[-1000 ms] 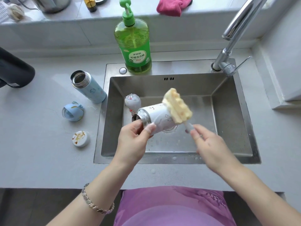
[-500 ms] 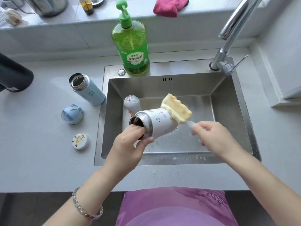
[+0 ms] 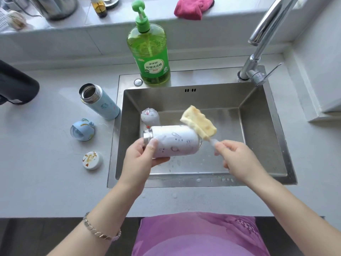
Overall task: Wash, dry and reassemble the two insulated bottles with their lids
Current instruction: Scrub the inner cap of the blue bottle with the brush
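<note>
Over the steel sink [image 3: 273,145], my left hand [image 3: 142,156] grips the white bottle [image 3: 175,143] near its open steel neck, and the bottle lies sideways. My right hand [image 3: 238,157] holds the handle of a yellow sponge brush [image 3: 199,121], whose sponge head touches the bottle's base end. A grey-white lid [image 3: 150,116] lies in the sink behind the bottle. On the counter to the left stands the open blue bottle [image 3: 100,102]. Its blue lid [image 3: 82,131] and a small white inner cap [image 3: 92,160] lie in front of it.
A green dish-soap pump bottle [image 3: 150,54] stands at the sink's back rim. The tap [image 3: 262,43] rises at the back right. A pink cloth [image 3: 191,7] lies on the windowsill. A black object [image 3: 16,87] sits at the far left of the counter.
My left hand has turned the white bottle so that its mouth faces left and its side faces me. The sponge head has slid to the bottle's base end.
</note>
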The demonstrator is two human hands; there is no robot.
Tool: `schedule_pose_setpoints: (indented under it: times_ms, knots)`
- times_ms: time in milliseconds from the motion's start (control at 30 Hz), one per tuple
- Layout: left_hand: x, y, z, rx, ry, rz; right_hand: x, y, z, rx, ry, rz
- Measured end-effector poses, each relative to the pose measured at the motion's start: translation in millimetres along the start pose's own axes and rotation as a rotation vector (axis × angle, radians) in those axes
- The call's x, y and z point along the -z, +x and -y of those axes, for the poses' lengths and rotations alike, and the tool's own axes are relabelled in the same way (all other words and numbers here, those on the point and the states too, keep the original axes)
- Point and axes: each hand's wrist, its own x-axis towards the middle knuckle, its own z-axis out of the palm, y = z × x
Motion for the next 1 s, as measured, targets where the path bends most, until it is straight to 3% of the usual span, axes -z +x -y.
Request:
schedule_pose_setpoints:
  times_ms: [133, 367, 500, 700, 1000]
  knots:
    - [-12, 13, -5, 0.106, -0.216, -0.153, -25, -8, -8, -0.069, 0.207, -0.009]
    - [-17, 21, -5, 0.114, -0.192, -0.236, -31, -6, -1, -0.155, 0.366, 0.025]
    - [-16, 22, -8, 0.075, -0.225, -0.245, -30, -12, 1, -0.055, 0.311, 0.006]
    - [-20, 20, 1, 0.077, -0.191, -0.225, -36, -11, -11, -0.089, 0.264, -0.024]
    - [-22, 22, 4, 0.018, -0.285, -0.198, -23, -25, -7, 0.081, 0.083, -0.065]
